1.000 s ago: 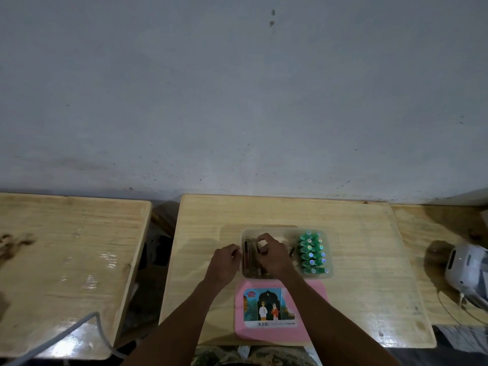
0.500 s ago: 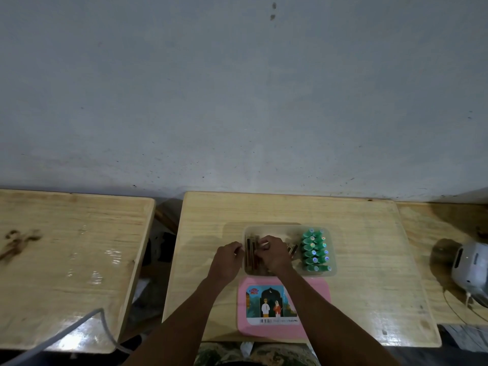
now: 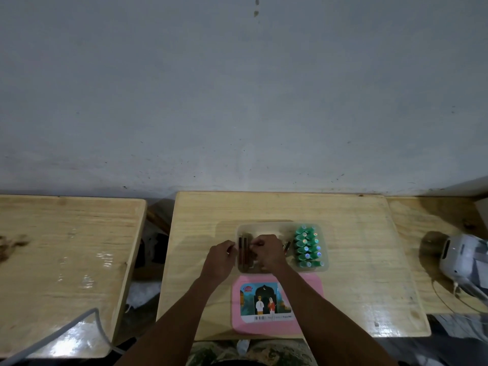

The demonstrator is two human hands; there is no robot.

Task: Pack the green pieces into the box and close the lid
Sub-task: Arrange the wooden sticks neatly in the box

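Observation:
A clear plastic box [image 3: 280,225] stands in the middle of the centre table. Several green pieces [image 3: 307,245] lie stacked in rows in its right part. Dark brown stick-like pieces [image 3: 243,253] stand in its left part. My left hand [image 3: 220,258] is at the box's left wall, fingers curled on the rim. My right hand [image 3: 269,252] reaches into the box, with its fingers curled over the brown pieces and hiding the box's middle. The pink lid [image 3: 307,286], with a picture label, lies flat on the table just in front of the box.
The centre wooden table [image 3: 356,260] butts against a grey wall. A second table [image 3: 66,247] stands to the left across a gap, with a grey cable [image 3: 79,322] over its front corner. A white device [image 3: 459,256] with a cord sits on the right table.
Both hands stay at the box's left part; the right hand's fingers shift slightly over the brown pieces. The green pieces and the lid have not moved.

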